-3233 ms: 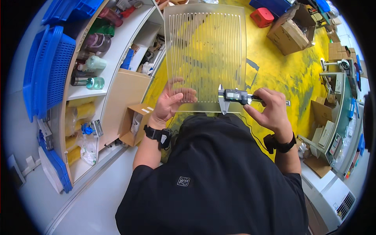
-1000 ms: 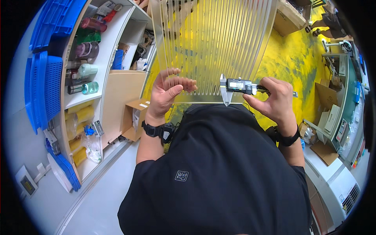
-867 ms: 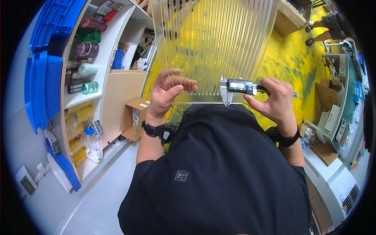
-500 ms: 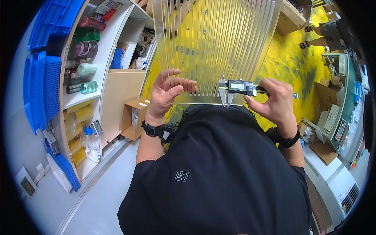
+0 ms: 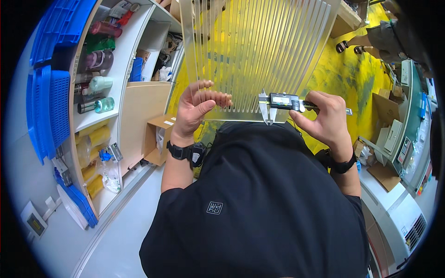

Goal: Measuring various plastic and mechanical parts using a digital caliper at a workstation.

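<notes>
A large clear plastic panel (image 5: 303, 76) with several long parallel slots stands in front of me, its near edge close to my black shirt. My left hand (image 5: 191, 111) grips the panel's lower left part, the fingers showing through the plastic and the thumb on the near side. In my right hand (image 5: 327, 116) is a digital caliper (image 5: 283, 100), held by its slide end with the thumb below the display. The caliper's metal jaws lie against the panel's near edge, at the right end of the slots; their exact contact is too small to make out.
At left, a white shelf (image 5: 99, 111) holds bottles and yellow rolls, with blue plastic baskets (image 5: 60, 104) beside it. An open cardboard box (image 5: 155, 139) stands near my left forearm. Another person's legs (image 5: 371, 46) are at the upper right, on the yellow floor (image 5: 357, 90). Cluttered benches line the right.
The other person's feet at the upper right have shifted left. The panel has moved very slightly, while both my hands keep their grips and the caliper stays at the near edge.
</notes>
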Tool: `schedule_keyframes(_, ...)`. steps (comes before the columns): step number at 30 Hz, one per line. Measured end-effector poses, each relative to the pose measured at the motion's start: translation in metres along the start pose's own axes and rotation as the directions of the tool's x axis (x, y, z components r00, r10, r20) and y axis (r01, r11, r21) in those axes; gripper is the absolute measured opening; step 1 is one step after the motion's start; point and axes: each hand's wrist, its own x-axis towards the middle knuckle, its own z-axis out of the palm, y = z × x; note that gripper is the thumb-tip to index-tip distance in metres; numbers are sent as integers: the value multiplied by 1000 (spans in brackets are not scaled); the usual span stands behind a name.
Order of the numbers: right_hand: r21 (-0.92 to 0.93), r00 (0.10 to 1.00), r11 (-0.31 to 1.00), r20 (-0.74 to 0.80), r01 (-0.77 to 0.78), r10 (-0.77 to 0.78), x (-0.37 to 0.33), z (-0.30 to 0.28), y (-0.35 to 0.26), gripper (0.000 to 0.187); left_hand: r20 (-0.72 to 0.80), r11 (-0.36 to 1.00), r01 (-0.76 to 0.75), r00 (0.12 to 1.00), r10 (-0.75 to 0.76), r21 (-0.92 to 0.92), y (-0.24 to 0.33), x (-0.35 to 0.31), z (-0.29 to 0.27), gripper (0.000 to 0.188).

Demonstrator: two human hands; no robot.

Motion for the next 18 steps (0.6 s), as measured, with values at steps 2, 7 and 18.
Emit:
schedule_keyframes(2,17,1000,1000,13,-23,23,0,0,1,37,1,1000,-2,1000,2,-4,-1,1,-1,46)
schedule_keyframes(7,5,999,999,16,-31,31,2,-2,0,37,11,1000,-7,1000,7,-17,-2,4,-2,47)
schedule_keyframes(18,66,999,997,-17,-27,29,2,0,4,36,6,1000,14,1000,-14,-10,-2,7,0,47)
